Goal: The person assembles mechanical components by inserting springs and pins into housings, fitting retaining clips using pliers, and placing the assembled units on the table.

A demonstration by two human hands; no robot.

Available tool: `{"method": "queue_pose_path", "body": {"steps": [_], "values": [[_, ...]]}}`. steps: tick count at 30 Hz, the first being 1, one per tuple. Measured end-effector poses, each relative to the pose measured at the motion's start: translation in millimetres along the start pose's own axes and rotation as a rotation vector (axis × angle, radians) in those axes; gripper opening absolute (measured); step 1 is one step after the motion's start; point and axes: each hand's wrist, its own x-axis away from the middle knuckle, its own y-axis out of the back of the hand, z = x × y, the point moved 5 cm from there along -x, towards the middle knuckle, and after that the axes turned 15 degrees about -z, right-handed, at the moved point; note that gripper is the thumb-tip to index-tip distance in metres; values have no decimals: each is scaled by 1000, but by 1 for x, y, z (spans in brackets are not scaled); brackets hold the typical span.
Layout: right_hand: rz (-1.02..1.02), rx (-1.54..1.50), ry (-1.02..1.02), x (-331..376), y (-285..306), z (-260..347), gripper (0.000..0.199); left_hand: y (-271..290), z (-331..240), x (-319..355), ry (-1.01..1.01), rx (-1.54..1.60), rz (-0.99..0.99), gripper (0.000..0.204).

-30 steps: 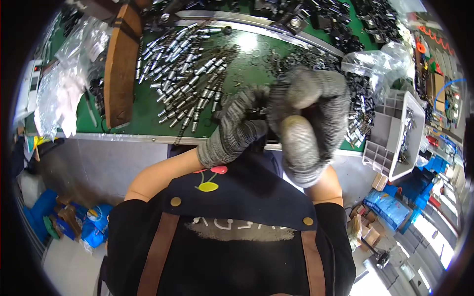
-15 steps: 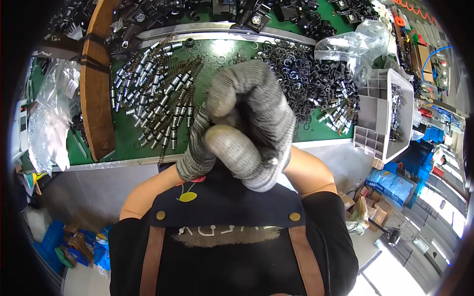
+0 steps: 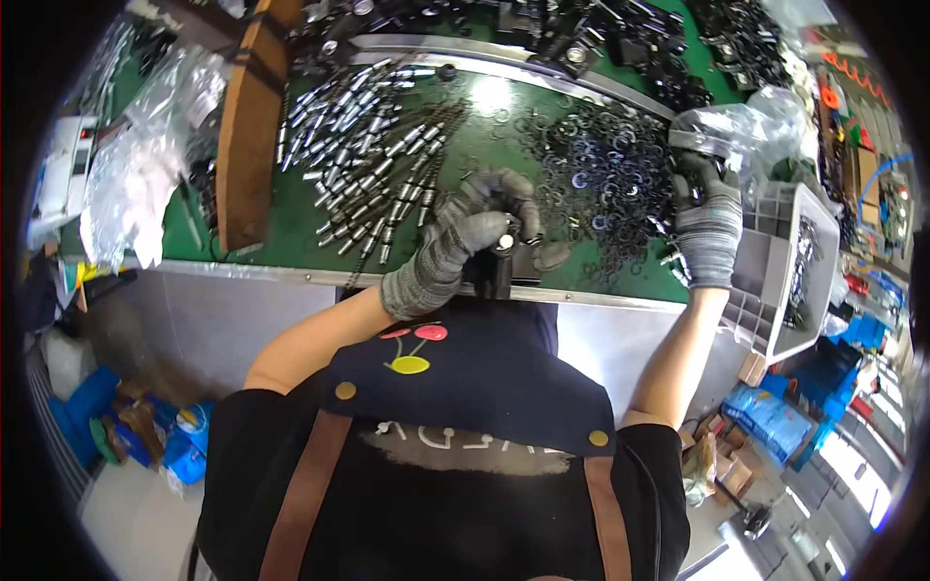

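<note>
My left hand (image 3: 463, 235), in a grey knit glove, is closed around a small black part (image 3: 495, 275) with a silver pin tip (image 3: 505, 241) showing at its top, held over the bench's near edge. My right hand (image 3: 707, 228), also gloved, is stretched out to the right, at the edge of a heap of black rings (image 3: 601, 179) and beside a grey plastic bin (image 3: 770, 324). Its fingertips curl over something dark; what it is stays unclear. A spread of silver pins (image 3: 363, 165) lies on the green bench top (image 3: 291, 228), left of my left hand.
A wooden board (image 3: 247, 126) stands along the left of the pins. Crumpled clear bags (image 3: 136, 169) lie at far left and another clear bag (image 3: 751, 121) sits above the bin. Black metal parts (image 3: 601, 34) crowd the back. Boxes and blue things lie on the floor.
Both hands were clasped together close to my chest. They have separated: my right hand swung out to the right toward the bin, and my left stays at the bench edge with the black part.
</note>
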Motion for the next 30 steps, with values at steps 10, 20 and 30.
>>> {"method": "queue_pose_path", "body": {"steps": [10,20,30], "values": [[-64,-717,-69,23,33,120,19,-9,-12,12,59,54,-83,41],[15,-1114,-313,32,36,166,40,-8,-20,11,-58,-109,-140,41],[-228,-1449,-335,31,40,182,57,-5,-9,10,9,-53,-51,46]]}}
